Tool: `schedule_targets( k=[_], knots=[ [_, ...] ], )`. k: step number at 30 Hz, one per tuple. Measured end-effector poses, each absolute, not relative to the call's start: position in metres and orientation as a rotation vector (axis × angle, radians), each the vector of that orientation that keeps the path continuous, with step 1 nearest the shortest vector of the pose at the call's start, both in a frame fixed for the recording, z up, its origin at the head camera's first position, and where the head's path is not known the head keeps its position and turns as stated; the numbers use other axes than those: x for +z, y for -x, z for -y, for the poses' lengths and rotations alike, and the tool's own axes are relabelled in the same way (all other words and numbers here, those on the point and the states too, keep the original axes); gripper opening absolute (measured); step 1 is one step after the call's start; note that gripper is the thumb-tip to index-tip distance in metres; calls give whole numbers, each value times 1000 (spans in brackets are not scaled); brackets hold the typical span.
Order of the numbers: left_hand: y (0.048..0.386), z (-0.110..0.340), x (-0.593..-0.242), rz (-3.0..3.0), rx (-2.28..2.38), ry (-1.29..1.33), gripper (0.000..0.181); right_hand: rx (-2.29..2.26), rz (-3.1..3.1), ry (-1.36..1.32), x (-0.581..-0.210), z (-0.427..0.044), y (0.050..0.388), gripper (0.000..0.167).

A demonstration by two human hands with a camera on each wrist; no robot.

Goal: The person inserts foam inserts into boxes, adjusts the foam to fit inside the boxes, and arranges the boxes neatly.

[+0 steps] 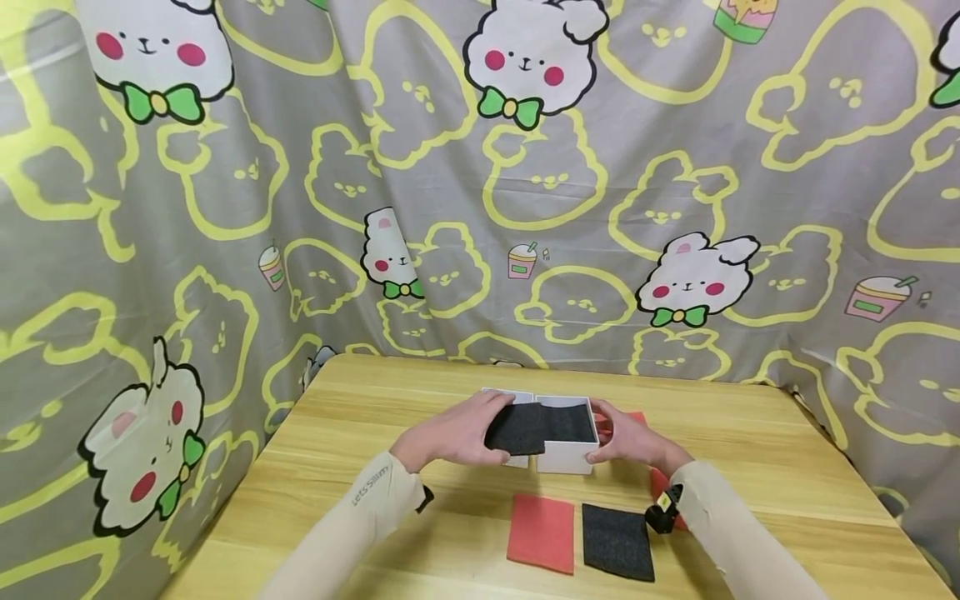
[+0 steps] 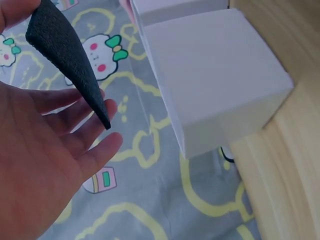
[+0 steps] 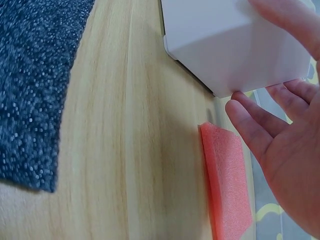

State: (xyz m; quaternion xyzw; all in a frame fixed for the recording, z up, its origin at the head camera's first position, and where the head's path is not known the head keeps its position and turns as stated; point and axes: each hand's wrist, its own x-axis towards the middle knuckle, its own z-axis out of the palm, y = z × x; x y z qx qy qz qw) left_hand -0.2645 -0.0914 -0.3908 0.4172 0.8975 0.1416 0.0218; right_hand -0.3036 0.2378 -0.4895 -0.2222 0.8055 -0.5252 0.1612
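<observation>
My left hand [image 1: 459, 433] holds a thin black foam sheet [image 1: 516, 429] between thumb and fingers, above a white box [image 1: 519, 462] on the left. In the left wrist view the sheet [image 2: 67, 60] is tilted, its lower corner by the fingertips. A second white box [image 1: 562, 458] stands right beside the first, with black foam [image 1: 576, 422] inside it. The held sheet overlaps its left edge in the head view. My right hand [image 1: 630, 440] grips this box at its right side. In the right wrist view, the thumb and fingertips lie against the box [image 3: 235, 45].
Nearer me on the wooden table [image 1: 420, 542] lie a red foam square [image 1: 542, 533] and a black foam square [image 1: 618, 542]. More red foam [image 1: 660, 483] shows partly behind my right hand and forearm. A patterned curtain [image 1: 450, 183] hangs behind the table.
</observation>
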Motion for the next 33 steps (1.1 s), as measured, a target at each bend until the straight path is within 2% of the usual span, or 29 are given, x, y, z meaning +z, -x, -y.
schedule_targets(
  k=[6,23,33],
  knots=[
    [278,71,-390,-2822,374,-1315,82,-1509,-2289,625,-492,-239,304,103],
    [305,28,-401,-2808,287,-1156,80,-1531,-2267,643,-490,-238,304,103],
    [310,8,-410,-2827,239,-1126,81,-1527,-2254,653,-492,-238,304,102]
  ],
)
